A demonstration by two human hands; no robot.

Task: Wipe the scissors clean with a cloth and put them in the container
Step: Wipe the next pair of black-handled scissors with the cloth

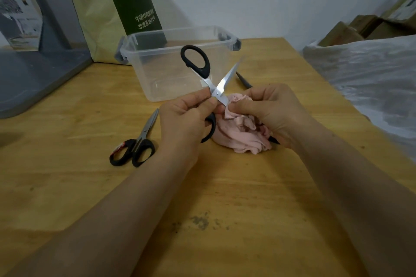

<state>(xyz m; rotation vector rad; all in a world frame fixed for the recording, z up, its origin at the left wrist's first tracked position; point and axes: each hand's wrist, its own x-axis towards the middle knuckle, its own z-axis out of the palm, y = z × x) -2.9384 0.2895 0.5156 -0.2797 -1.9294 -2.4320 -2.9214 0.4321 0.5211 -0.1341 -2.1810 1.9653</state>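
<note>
In the head view, our left hand (186, 123) is curled round the scissors (216, 91). Thumb and fingers pinch close to the pivot, and the lower black handle loop shows from under the palm. Our right hand (270, 112) grips the bunched pink cloth (243, 135) and pinches a fold of it around the lower blade, so neither hand has a finger free.

The scissors are held above the surface (225, 209), just in front of the clear container (180, 31). They are spread into a cross, with one handle loop up and the bare blade pointing up and to the right.

We judge them light and rigid, with smooth steel that could slide in a pinch and a loose pivot that lets the halves swing. The safe holds are the plastic loops or the flat area by the pivot, never the edges (the free tip points away from us, which helps). The cloth is soft and limp, so it will fold around the blade wherever we press it.

A second pair of scissors (137, 144) lies closed on the surface to the left. A dark pointed thing (244, 81) shows beyond the right hand, and we cannot tell what it is.
</note>
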